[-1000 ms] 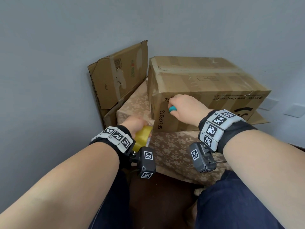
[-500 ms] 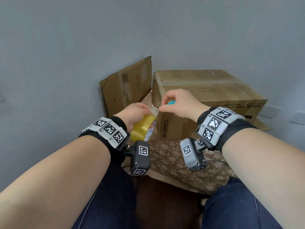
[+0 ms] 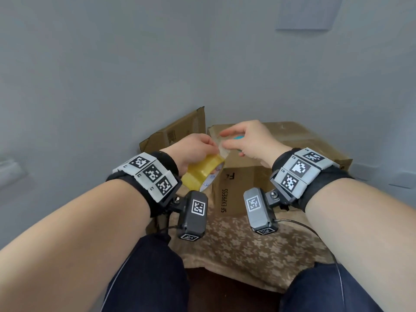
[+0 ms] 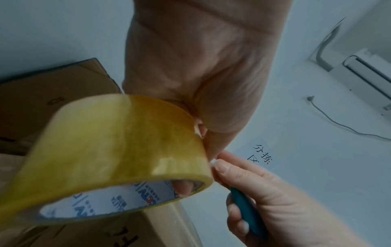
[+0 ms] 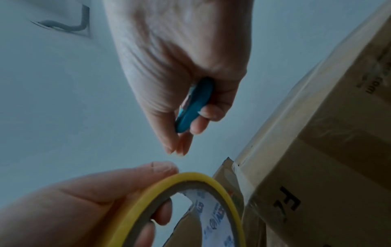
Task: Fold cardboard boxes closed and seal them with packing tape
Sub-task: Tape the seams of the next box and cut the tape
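My left hand (image 3: 193, 147) grips a yellowish roll of packing tape (image 3: 202, 172), fingers through its core (image 4: 182, 187) and thumb (image 5: 127, 180) on the rim. My right hand (image 3: 245, 140) curls its lower fingers around a small blue cutter (image 5: 192, 107), while its thumb and forefinger tips (image 4: 224, 165) meet at the roll's edge beside my left thumb. A short translucent bit of tape (image 3: 223, 147) shows between the hands. Both hands hover over the front left corner of a closed, taped cardboard box (image 3: 292, 149) marked SF EXPRESS.
The box sits on a low surface under a brown patterned cloth (image 3: 247, 248). A flattened cardboard piece (image 3: 175, 131) leans against the grey wall at the left. My knees (image 3: 146, 278) are just below the cloth's front edge.
Both hands have risen from the box's front face to its top corner. My right hand left the box and came to the roll in my left hand.
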